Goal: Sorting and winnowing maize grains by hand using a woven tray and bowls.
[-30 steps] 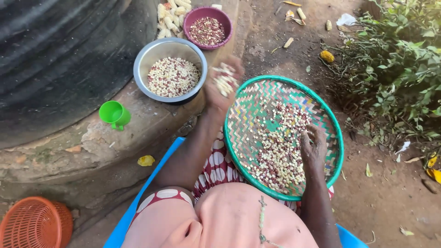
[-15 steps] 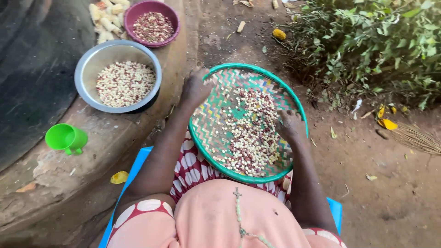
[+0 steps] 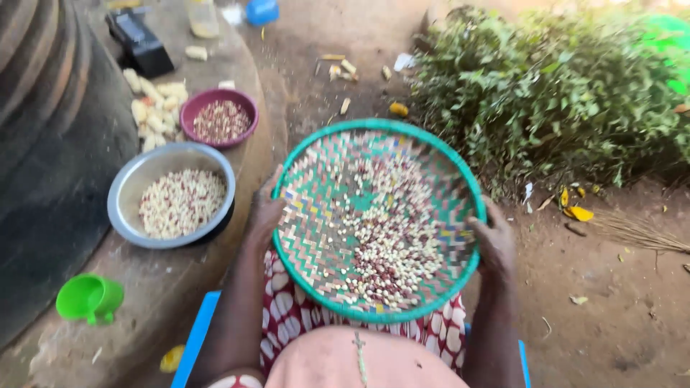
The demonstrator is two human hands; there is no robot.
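A round woven tray with a green rim point(image 3: 338, 144) rests over my lap, blurred with motion. Pale and dark red kernels point(image 3: 392, 244) lie scattered across it, thickest toward my near right. My left hand point(image 3: 264, 210) grips the tray's left rim. On the right rim my right hand point(image 3: 494, 243) holds on as well. To the left, on a curved stone ledge, stands a metal bowl point(image 3: 129, 185) of similar kernels.
Behind the metal bowl sits a maroon bowl point(image 3: 192, 108) of reddish kernels beside a pile of bare cobs point(image 3: 152, 100). A green plastic cup point(image 3: 90, 297) lies on the ledge. A big dark tank point(image 3: 43, 144) rises at left. Bushes point(image 3: 553, 93) grow at right on bare soil.
My left hand has come back from near the bowls to the tray's left rim. Both hands now hold the tray, and the view has tilted up and rightward.
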